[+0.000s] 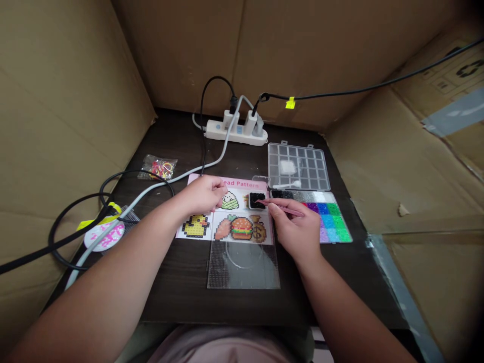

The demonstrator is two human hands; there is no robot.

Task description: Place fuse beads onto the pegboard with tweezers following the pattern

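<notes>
My left hand rests with curled fingers on the pink bead pattern sheet, which shows a duck, a carrot, a burger and a money bag. My right hand pinches pink tweezers whose tips reach into a small square cup of black beads on the sheet. A clear square pegboard lies just below the sheet, nearest me. To the right sits a compartment box of coloured beads.
The bead box's clear lid stands open behind it. A white power strip with plugs and cables sits at the back. A bag of coloured rings and a pink-white round piece lie left. Cardboard walls enclose the dark table.
</notes>
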